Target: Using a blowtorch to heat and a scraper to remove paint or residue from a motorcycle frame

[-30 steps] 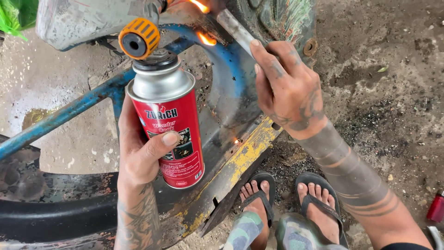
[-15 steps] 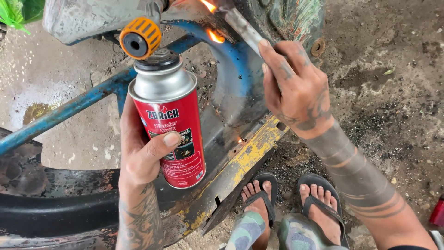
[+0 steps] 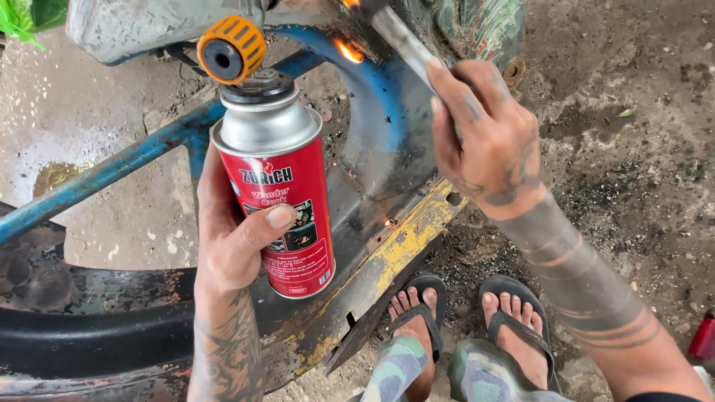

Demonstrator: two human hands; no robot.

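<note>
gas can [image 3: 274, 186] — red label, white lettering | left-centre — upright

Both arms are bare; the left hand [image 3: 238, 238] has dense tattoo patterns along the forearm; the right hand [image 3: 488, 141] shows tattoos on fingers and back, with broad dark bands ringing its forearm; camouflage trousers [image 3: 439, 372] in grey-green; black flip-flops [image 3: 465, 294] on both feet.
</note>
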